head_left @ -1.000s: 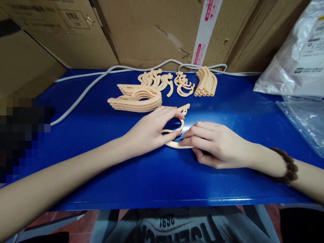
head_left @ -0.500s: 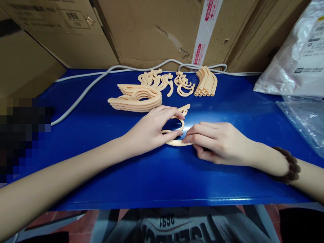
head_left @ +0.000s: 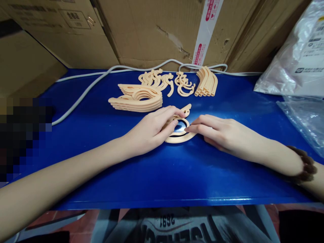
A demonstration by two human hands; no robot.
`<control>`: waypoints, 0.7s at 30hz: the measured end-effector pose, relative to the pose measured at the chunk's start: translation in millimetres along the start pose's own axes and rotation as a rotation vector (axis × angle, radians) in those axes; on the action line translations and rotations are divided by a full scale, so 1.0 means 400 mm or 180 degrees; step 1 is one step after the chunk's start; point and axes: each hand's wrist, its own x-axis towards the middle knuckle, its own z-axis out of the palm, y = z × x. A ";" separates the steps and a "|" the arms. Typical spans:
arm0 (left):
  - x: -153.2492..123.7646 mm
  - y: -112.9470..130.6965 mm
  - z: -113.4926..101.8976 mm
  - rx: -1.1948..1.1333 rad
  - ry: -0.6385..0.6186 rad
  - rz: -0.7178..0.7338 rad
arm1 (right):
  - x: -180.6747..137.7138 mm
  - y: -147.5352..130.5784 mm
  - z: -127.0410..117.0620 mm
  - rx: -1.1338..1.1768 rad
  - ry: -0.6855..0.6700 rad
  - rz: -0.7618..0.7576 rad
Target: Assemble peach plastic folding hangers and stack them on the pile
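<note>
Plainly, the work lay on a glossy blue tabletop (head_left: 177, 180) that ran back to a wall of cardboard. A curved cream plastic frame (head_left: 180, 139) lay near the middle of that surface, between the person's two hands. The left hand (head_left: 152, 130) held it from the left, palm over that side, thumb and fingers on the piece. The right hand (head_left: 215, 133), with a brown beaded-looking band (head_left: 302, 165) at its wrist, had its fingertips at the frame's right rim; its thumb was hidden, so whether it gripped could not be told. Farther back sat a stack of matching frames (head_left: 138, 106), then a heap of hook-shaped pieces (head_left: 153, 79), a smaller hook cluster (head_left: 186, 84) and a bundle of curved tubes (head_left: 206, 82). Behind them a white cable (head_left: 83, 96) wound along the back edge. Red-printed tape (head_left: 205, 30) crossed the large, scuffed carton (head_left: 141, 30); a printed plastic bag (head_left: 286, 65) stood at the right, with clear film (head_left: 301, 118) before it. Below the near edge showed a grey printed shirt (head_left: 174, 224) and reddish floor tiles (head_left: 82, 224).
</note>
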 end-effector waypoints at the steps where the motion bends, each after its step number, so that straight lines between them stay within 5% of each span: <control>1: -0.001 -0.002 0.000 -0.0007 0.0003 0.0014 | 0.000 0.001 0.000 0.0009 0.0004 0.0022; 13: -0.003 0.001 -0.002 0.0118 -0.0007 -0.0130 | -0.005 0.012 0.000 0.0161 0.0087 0.0082; 21: -0.005 -0.028 0.001 0.0352 -0.0152 0.0328 | -0.003 0.017 0.004 0.0178 0.0083 0.0039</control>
